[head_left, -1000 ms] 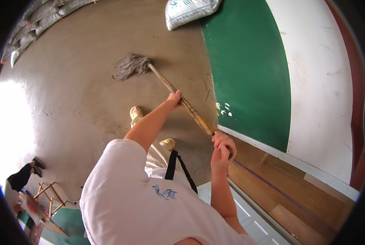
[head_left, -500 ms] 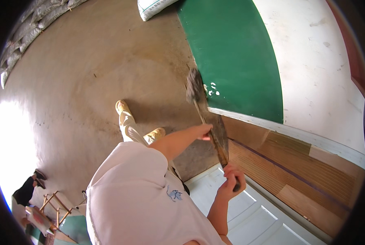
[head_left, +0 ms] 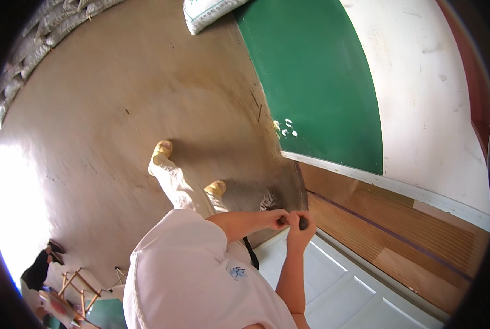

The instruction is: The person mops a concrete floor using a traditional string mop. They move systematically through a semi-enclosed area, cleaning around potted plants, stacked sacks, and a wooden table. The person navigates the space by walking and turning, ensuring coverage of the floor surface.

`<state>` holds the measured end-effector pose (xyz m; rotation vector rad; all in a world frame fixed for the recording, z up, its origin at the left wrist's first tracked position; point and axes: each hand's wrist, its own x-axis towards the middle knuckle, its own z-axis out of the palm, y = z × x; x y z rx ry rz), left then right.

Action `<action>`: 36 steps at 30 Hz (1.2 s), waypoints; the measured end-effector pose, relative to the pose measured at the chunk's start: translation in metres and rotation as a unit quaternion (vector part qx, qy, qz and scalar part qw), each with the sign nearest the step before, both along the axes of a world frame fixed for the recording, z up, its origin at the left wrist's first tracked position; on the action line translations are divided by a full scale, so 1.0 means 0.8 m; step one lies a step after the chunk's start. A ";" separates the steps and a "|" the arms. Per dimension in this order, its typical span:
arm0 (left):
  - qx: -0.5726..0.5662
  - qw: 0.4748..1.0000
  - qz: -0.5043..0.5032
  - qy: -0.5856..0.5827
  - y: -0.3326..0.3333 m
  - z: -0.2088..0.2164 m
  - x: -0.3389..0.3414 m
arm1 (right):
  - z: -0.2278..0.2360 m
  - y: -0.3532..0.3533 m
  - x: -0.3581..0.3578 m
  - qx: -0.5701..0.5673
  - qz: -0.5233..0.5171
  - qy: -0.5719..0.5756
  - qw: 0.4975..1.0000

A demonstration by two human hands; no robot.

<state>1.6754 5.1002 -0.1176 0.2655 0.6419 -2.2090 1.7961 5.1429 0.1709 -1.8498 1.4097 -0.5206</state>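
I hold a mop upright before me, to the right of my legs. Its grey string head (head_left: 267, 200) rests on the floor, partly hidden behind my hands. My left hand (head_left: 276, 219) is closed round the handle. Right beside it, my right hand (head_left: 299, 229) grips the top end of the handle (head_left: 303, 223), whose dark rounded tip shows between the fingers. The handle is foreshortened, so little of it can be seen. My yellow shoes (head_left: 216, 188) stand on the floor left of the mop head.
A green-and-white wall (head_left: 316, 82) with peeled patches meets the brown floor (head_left: 201, 98). A pale panelled door (head_left: 321, 268) and a wood-toned strip surface (head_left: 376, 219) lie at right. A white sack (head_left: 212, 12) leans far off; stacked sacks (head_left: 36, 49) and a seated person (head_left: 35, 271) are left.
The mop head has come back from the wall's edge to the floor near my feet. My hands have drawn together at the top of the handle. One foot has shifted.
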 end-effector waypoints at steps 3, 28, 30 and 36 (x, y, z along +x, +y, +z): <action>0.010 1.000 0.016 0.022 0.010 -0.005 0.077 | 0.007 0.010 0.060 0.014 0.020 -0.029 0.999; 0.079 0.904 0.402 -0.119 0.256 0.062 0.798 | 0.015 0.186 0.477 -0.051 0.495 -0.231 0.836; 0.089 0.892 0.419 -0.143 0.285 0.065 0.807 | 0.009 0.191 0.473 -0.030 0.491 -0.246 0.835; 0.140 0.845 0.440 -0.270 0.334 0.057 0.796 | -0.027 0.199 0.443 0.064 0.375 -0.390 0.839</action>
